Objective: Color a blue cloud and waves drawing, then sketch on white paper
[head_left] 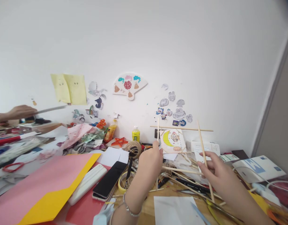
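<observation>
Stick frame [181,128] held up over the cluttered bench [167,190].
Just right of the twine ball [133,149], the left hand [150,162] pinches the frame's upright stick. Farther right of the ball, the right hand [214,172] pinches its slanted one.

Wooden tabletop [149,216], v. cluttered: pink & yellow paper sheets [40,184] at left, white oblong case [87,183], black slab phone [110,182], brown twine ball [133,148], plain white sheet [177,212], loose thin wooden sticks [181,184], poss. red-handled scissors [12,167] far left
</observation>
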`<state>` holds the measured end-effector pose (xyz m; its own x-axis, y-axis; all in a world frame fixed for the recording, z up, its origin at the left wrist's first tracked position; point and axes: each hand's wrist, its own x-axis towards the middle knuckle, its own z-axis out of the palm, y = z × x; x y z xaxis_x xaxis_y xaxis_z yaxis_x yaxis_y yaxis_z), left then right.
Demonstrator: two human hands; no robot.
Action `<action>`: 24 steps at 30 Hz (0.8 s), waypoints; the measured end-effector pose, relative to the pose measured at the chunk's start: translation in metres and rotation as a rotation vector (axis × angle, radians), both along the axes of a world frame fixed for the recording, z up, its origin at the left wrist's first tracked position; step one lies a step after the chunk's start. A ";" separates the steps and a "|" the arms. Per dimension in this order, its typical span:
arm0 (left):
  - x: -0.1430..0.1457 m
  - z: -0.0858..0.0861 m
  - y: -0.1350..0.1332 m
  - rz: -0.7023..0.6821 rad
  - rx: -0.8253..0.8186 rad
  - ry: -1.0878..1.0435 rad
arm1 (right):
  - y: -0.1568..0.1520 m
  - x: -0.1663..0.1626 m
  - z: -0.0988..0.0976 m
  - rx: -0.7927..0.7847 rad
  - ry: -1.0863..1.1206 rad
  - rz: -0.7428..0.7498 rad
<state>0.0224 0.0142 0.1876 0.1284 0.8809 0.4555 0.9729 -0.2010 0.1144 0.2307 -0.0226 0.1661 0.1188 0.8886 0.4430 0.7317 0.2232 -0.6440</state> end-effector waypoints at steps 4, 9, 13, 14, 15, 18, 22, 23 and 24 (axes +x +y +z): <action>0.002 -0.001 0.001 0.007 0.004 0.027 | -0.002 -0.001 0.003 -0.039 -0.059 -0.046; 0.005 -0.003 0.000 -0.014 0.010 0.039 | -0.003 0.000 0.006 -0.036 -0.123 -0.121; 0.005 -0.003 -0.002 -0.024 0.012 0.035 | -0.005 0.002 0.006 0.002 -0.140 -0.136; 0.005 -0.003 -0.002 -0.025 0.013 0.033 | -0.005 0.002 0.006 0.007 -0.138 -0.129; 0.004 -0.003 -0.002 -0.027 0.013 0.032 | -0.006 0.003 0.006 0.007 -0.137 -0.125; 0.004 -0.003 -0.002 -0.035 0.011 0.031 | -0.008 0.003 0.006 0.008 -0.143 -0.122; 0.004 -0.002 -0.003 -0.039 0.008 0.037 | -0.008 0.003 0.006 0.026 -0.153 -0.126; 0.004 -0.002 -0.003 -0.040 0.009 0.040 | -0.008 0.003 0.006 0.029 -0.152 -0.128; 0.004 -0.001 -0.003 -0.040 0.009 0.042 | -0.008 0.003 0.006 0.032 -0.151 -0.131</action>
<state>0.0266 0.0112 0.1861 0.1826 0.8709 0.4563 0.9680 -0.2404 0.0715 0.2336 -0.0302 0.1718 0.1626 0.8549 0.4927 0.8436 0.1385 -0.5188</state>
